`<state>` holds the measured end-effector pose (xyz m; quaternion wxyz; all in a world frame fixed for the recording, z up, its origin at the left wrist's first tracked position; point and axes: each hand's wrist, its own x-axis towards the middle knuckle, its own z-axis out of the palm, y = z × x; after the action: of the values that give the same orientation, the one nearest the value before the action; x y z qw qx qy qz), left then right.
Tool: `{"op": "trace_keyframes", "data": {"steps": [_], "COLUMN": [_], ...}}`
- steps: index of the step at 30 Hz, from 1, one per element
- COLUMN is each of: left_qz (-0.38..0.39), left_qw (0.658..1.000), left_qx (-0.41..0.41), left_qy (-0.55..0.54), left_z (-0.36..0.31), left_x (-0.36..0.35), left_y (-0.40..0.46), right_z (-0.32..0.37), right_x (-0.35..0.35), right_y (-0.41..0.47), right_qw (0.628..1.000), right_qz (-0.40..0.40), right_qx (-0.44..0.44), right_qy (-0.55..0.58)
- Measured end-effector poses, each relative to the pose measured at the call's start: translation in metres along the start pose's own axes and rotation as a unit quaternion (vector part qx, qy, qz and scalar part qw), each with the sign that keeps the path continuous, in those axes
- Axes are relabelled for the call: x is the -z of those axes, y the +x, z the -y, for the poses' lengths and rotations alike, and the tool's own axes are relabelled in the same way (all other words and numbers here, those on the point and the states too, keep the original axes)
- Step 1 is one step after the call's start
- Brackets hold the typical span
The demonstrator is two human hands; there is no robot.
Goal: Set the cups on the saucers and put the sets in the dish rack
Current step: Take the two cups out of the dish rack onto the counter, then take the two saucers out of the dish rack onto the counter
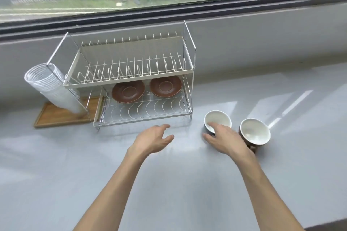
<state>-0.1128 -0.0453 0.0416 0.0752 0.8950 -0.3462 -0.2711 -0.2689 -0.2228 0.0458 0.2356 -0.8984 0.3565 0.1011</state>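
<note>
- two bare forearms reach up from the near edge over the grey counter (169,184); nothing else lies closer.
- the left hand (152,139) hovers just short of the dish rack (129,84), fingers spread and loose, holding nothing.
- the right hand (223,139) is on the nearer cup (217,121): fingers lie over its near rim and the thumb sits low by its dark outer wall. it looks about to close, but i cannot tell whether the grasp is firm yet.
- the second cup (255,131) stands just right of that hand, close beside the first cup; whether the two touch is unclear.
- both cups stand upright, mouths up, so the axis of each runs vertical. something brown pokes out toward the near side under the second cup, likely its handle; the first cup's handle is hidden.
- two brown saucers, left saucer (128,92) and right saucer (166,86), lie beyond the left hand on the rack's lower shelf, side by side, each tipped a little on the wires, both bare.
- progress, as a judgement: early. no cup sits on a saucer; both pairings are left.
- the saucers are already in the rack, so each cup likely needs only lifting across and seating in a saucer's centre ring.
</note>
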Motion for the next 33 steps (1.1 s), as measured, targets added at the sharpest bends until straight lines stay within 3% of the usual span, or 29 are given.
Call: {"op": "trace_keyframes", "data": {"steps": [4,9,20,27,33], "left_qz": [-0.022,-0.105,-0.259,-0.28,-0.215], "left_qw": [1.0,0.993,0.948,0.928,0.902], "left_qx": [0.022,0.045,0.069,0.076,0.123], "left_qy": [-0.004,-0.043,-0.17,-0.234,-0.352], "left_z": [0.029,0.052,0.052,0.037,0.039], "left_x": [0.014,0.023,0.024,0.03,0.039], "left_y": [-0.005,-0.002,0.037,0.075,0.117], "right_z": [0.039,0.07,0.093,0.105,0.122], "right_x": [-0.008,-0.013,-0.022,-0.025,-0.024], "right_y": [0.01,0.025,0.073,0.117,0.156], "right_qw": [0.998,0.993,0.979,0.969,0.966], "right_qz": [0.01,-0.032,-0.133,-0.156,-0.148], "right_qx": [0.056,0.113,0.14,0.119,0.097], "right_qy": [-0.014,-0.017,0.068,0.152,0.187]}}
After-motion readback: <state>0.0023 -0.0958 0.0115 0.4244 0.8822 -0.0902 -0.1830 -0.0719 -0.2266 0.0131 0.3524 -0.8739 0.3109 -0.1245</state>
